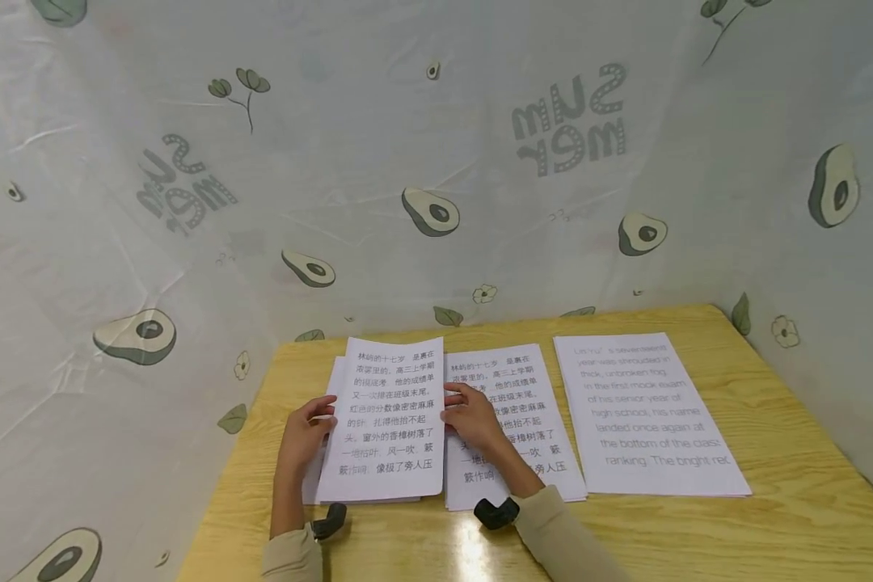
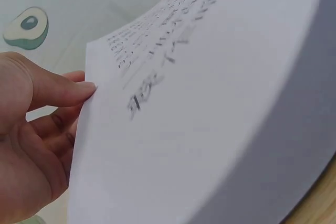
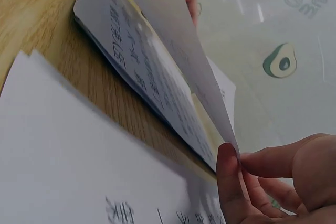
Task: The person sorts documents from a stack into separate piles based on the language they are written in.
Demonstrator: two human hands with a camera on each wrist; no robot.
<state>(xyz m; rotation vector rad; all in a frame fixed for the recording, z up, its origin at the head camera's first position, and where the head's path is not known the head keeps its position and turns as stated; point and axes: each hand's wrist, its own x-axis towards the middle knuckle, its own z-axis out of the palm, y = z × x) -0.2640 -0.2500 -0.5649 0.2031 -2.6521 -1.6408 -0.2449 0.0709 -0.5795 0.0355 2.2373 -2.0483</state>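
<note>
A printed sheet of paper (image 1: pixel 389 428) with Chinese text is held up by both hands, over a left stack of paper (image 1: pixel 312 485) that mostly hides beneath it. My left hand (image 1: pixel 304 440) pinches its left edge, thumb in front and fingers behind. At the opposite edge, the right hand (image 1: pixel 474 419) pinches it between thumb and forefinger. The right wrist view shows a gap between the raised sheet (image 3: pixel 173 30) and the printed page (image 3: pixel 126 40) under it. In the left wrist view the sheet (image 2: pixel 173 145) bows. Under the right forearm lies a middle stack (image 1: pixel 512 485) with Chinese text.
To the right lies another stack of paper (image 1: pixel 643 420), printed in English. All the stacks rest on a yellow wood-grain table (image 1: pixel 778 453). A pale curtain (image 1: pixel 378 145) with avocado prints hangs behind and at the sides. Each wrist wears a black device (image 1: pixel 496 512).
</note>
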